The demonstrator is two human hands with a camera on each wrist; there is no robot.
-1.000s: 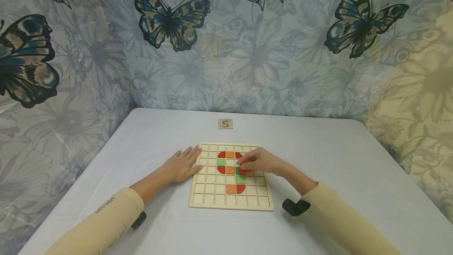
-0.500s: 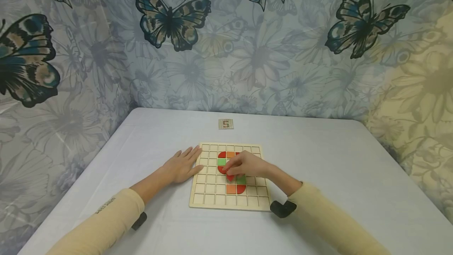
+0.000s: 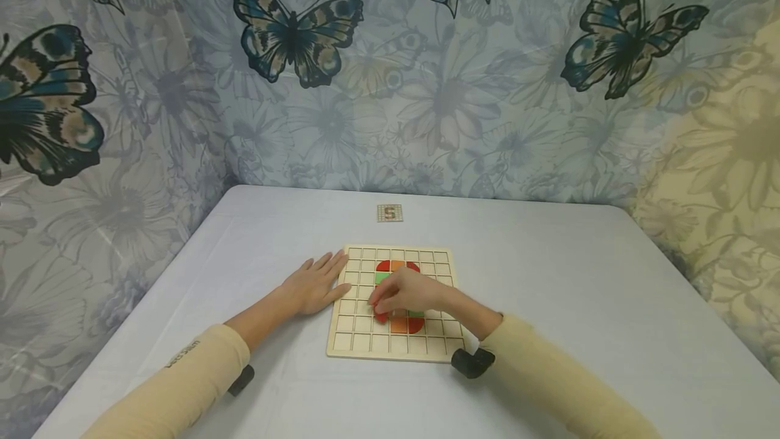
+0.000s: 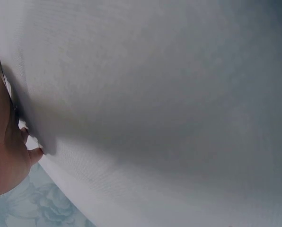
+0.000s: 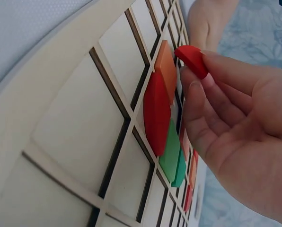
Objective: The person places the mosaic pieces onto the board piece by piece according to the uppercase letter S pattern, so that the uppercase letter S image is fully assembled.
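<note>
A wooden grid board (image 3: 359,343) lies flat on the table, with red, orange and green tiles set in some of its squares. My right hand (image 3: 409,291) pinches a red quarter-round tile (image 5: 192,60) between thumb and fingers, just above the board's lower middle. In the right wrist view an orange tile (image 5: 166,71), a red tile (image 5: 156,113) and a light green tile (image 5: 169,153) sit in the squares below that hand. My left hand (image 3: 313,285) rests with fingers straight at the board's left edge. Part of the pattern is hidden under the right hand.
A small patterned card (image 3: 390,213) with a figure like an S or 5 lies farther back on the white table (image 3: 518,249). Butterfly-patterned cloth (image 3: 341,141) hangs behind and at the sides. Each wrist carries a black device.
My right hand has moved left and slightly nearer across the board, carrying the red tile from the right side of the pattern to its lower left. The left hand has stayed put.
</note>
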